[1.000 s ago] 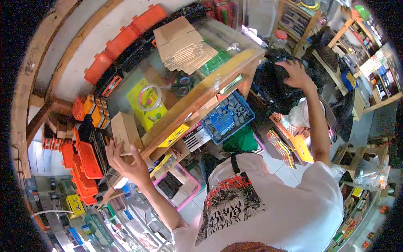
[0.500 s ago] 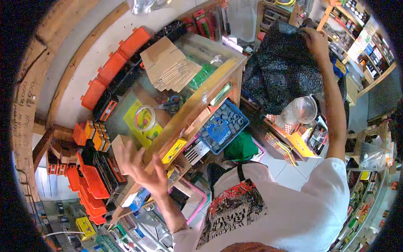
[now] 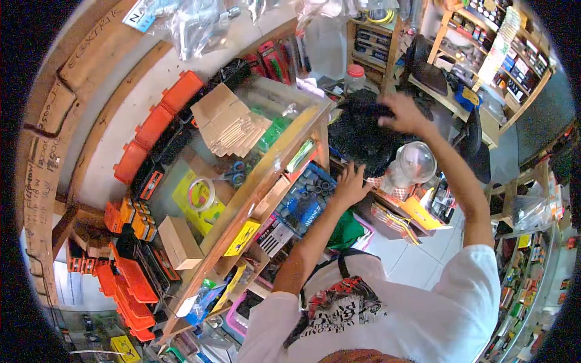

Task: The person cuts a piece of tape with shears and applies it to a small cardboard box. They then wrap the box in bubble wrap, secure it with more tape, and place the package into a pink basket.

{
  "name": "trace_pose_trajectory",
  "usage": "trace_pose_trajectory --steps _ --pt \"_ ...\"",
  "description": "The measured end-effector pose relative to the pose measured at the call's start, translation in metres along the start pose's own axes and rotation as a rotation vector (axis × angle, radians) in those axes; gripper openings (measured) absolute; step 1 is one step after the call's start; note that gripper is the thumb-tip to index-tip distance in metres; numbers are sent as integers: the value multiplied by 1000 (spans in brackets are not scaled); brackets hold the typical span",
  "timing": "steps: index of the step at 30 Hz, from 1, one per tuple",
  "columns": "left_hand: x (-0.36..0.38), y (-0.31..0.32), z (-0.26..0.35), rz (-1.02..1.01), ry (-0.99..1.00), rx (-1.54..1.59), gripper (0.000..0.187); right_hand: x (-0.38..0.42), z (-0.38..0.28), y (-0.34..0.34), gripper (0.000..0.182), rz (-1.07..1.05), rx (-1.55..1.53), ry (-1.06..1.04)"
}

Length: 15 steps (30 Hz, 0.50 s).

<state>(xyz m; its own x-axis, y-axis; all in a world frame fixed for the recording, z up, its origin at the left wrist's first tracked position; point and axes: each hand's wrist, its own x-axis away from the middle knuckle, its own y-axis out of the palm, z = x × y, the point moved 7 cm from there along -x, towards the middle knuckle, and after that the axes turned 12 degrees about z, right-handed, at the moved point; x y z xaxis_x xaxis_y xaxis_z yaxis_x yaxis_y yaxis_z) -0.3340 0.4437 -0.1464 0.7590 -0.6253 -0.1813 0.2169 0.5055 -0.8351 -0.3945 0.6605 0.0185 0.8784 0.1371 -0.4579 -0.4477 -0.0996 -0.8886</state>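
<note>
A crumpled black plastic bag [image 3: 361, 130] is bunched in the upper middle of the head view. My right hand [image 3: 407, 115] is over its right side, slightly blurred, fingers spread and bent toward it. At the bag's lower edge is my left hand [image 3: 351, 184], with its fingers stretched out and apart. Just left of that hand stands a blue basket [image 3: 289, 225] of grey pipe fittings [image 3: 315, 184]. A clear round plastic jar [image 3: 417, 162] lies below my right forearm, beside a box with yellow packets [image 3: 423, 215].
A glass-topped wooden counter [image 3: 275, 166] runs along the left, bearing brown paper bags [image 3: 233, 124], scissors [image 3: 235, 174], a tape roll [image 3: 201, 193] and a cardboard box [image 3: 180, 243]. Orange toolboxes [image 3: 154, 124] line the wall. A black chair [image 3: 472, 145] is at the right.
The black bag has gone from a tall, wide spread to a lower, smaller bunch. My left hand has moved from above the counter to the bag; my right hand has come lower and left.
</note>
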Motion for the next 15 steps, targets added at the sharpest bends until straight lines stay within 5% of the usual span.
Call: trace_pose_trajectory --steps 2,5,8,11,14,15 --pt "24 7 -2 -78 -10 134 79 45 -2 55 79 -328 -116 -2" --pt "60 22 -32 -244 4 193 76 69 27 88 83 -526 141 50" --pt "81 8 -65 -227 -5 152 70 72 81 111 84 -482 50 205" --pt "90 -32 -84 -110 -46 189 63 65 103 140 64 -437 182 41" --pt "107 -47 -98 -63 -86 138 57 51 124 143 36 -511 248 88" --pt "112 -50 -102 -66 -106 129 57 48 126 129 21 -310 146 10"
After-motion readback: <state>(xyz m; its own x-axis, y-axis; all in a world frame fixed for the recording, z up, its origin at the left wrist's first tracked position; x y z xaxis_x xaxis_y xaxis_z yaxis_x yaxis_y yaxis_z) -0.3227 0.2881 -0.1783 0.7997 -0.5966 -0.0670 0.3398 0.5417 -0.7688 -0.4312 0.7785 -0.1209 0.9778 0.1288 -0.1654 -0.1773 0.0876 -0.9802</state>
